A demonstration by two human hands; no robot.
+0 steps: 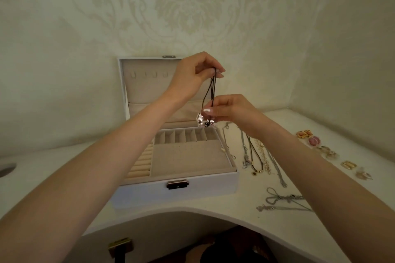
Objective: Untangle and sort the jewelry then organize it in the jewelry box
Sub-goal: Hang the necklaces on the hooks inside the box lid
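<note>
Your left hand (190, 77) pinches the black cord necklace (210, 92) at its top; your right hand (233, 111) pinches it low, by the pendant (201, 116). The cord hangs upright between your fingers (218, 70); the lid hooks (149, 74) lie to their left.

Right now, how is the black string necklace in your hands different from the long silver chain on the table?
The black cord necklace hangs in the air, pinched between left hand and right hand; the silver chain lies stretched on the table. The cord is dark; the chain is pale and shiny. Both are outside the jewelry box.
</note>
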